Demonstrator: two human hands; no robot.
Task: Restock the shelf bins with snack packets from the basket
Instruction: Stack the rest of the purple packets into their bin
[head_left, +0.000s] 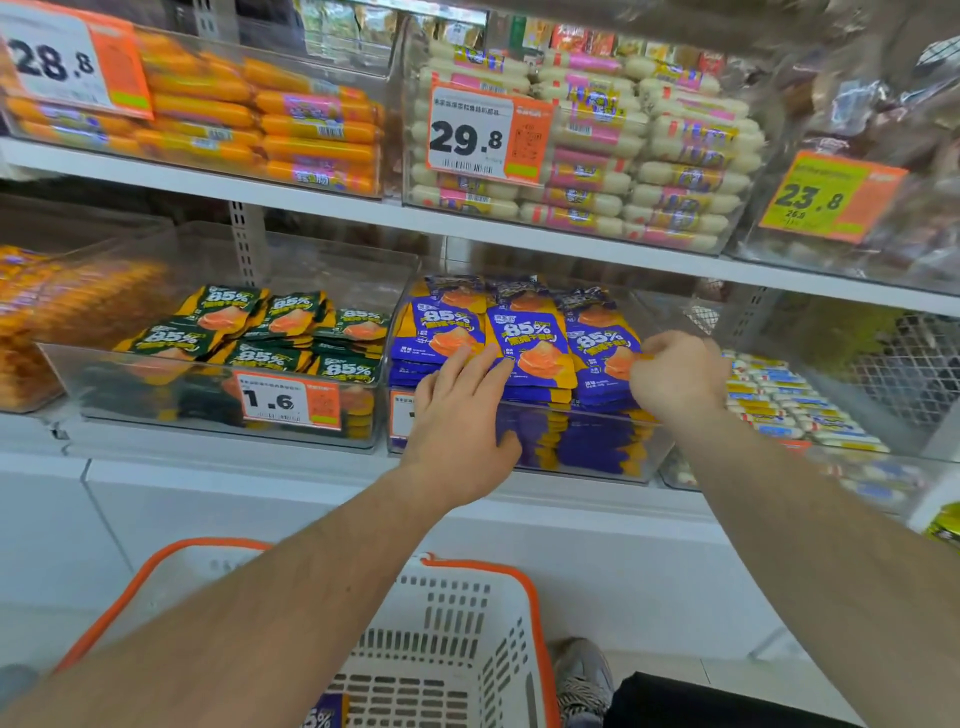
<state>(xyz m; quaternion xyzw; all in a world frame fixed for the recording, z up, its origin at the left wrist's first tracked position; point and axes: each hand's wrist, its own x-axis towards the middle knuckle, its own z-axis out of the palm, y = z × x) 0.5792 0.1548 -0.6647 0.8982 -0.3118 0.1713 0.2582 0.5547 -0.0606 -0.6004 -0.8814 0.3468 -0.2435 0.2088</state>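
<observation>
A clear shelf bin (530, 457) on the lower shelf holds rows of blue snack packets (530, 343) marked 85%. My left hand (462, 410) lies flat with fingers spread on the front packets at the bin's left side. My right hand (675, 374) pinches the lower corner of the rightmost front blue packet (602, 348). Below, a white basket with orange rim (467, 623) stands on the floor; one blue packet (327, 714) shows inside it at the bottom edge.
A bin of green 85% packets (280, 332) stands left of the blue bin, with a 1.6 price tag. To the right is a bin of small white sticks (795, 400). The upper shelf carries bins of orange sausages (260, 119) and white sausages (649, 156). A shoe (582, 675) is beside the basket.
</observation>
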